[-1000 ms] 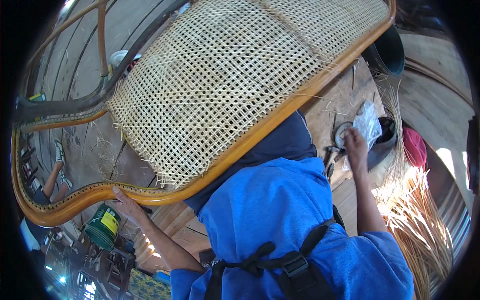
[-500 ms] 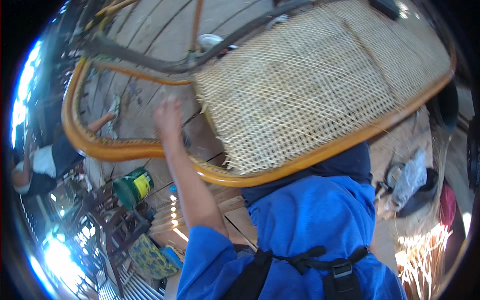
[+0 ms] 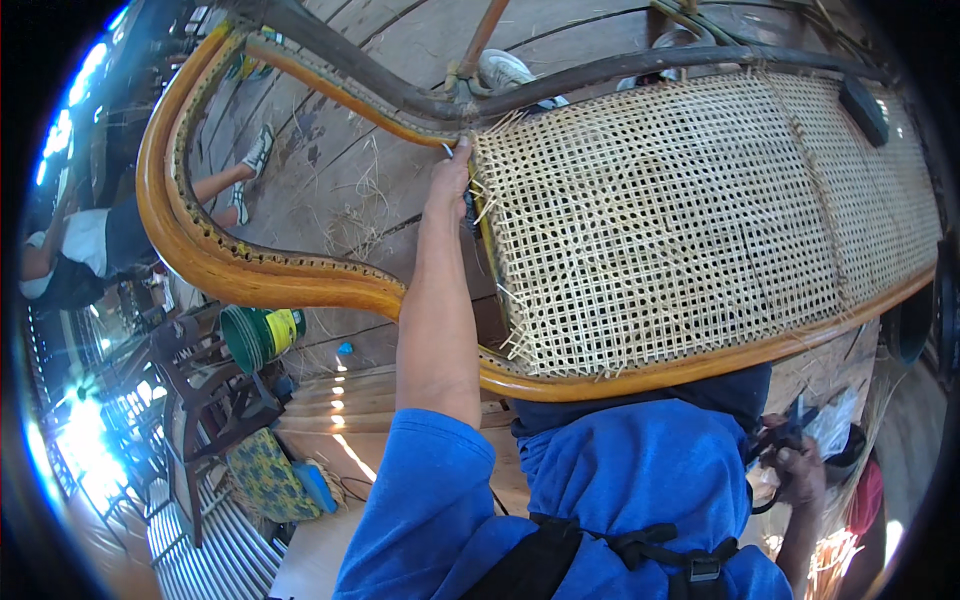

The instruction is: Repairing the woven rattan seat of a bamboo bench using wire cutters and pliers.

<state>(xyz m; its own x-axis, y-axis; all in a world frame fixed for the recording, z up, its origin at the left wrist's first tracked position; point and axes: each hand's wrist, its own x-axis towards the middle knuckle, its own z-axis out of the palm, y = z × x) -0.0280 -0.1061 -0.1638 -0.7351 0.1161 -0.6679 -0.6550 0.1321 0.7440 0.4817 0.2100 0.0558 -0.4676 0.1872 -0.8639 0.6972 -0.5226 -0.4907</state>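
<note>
A curved, varnished wooden furniture frame (image 3: pixel 225 285) lies across my lap, holding a panel of pale woven cane (image 3: pixel 660 230). Along the panel's left edge, loose cane ends stick out over a crossbar (image 3: pixel 490 240). My left hand (image 3: pixel 450 190) is closed at the upper end of this crossbar, its thumb up against the cane edge; a small dark thing shows beside the palm, too hidden to name. On the right, beside my hip, my right hand (image 3: pixel 800 475) is closed around a dark-handled tool (image 3: pixel 785 437) that looks like scissors. Its blades are hard to make out.
A dark block (image 3: pixel 863 112) rests on the cane at the upper right. At the left are a green bucket (image 3: pixel 255 338), wooden chair parts (image 3: pixel 185 400) and a seated person's legs (image 3: pixel 220 180). A clear plastic bag (image 3: pixel 835 420) lies beyond my right hand. Cane scraps (image 3: pixel 355 225) litter the plank floor.
My left hand has moved up and right, from the open gap to the crossbar at the cane edge. My right hand with the dark tool has come into sight. The view has shifted.
</note>
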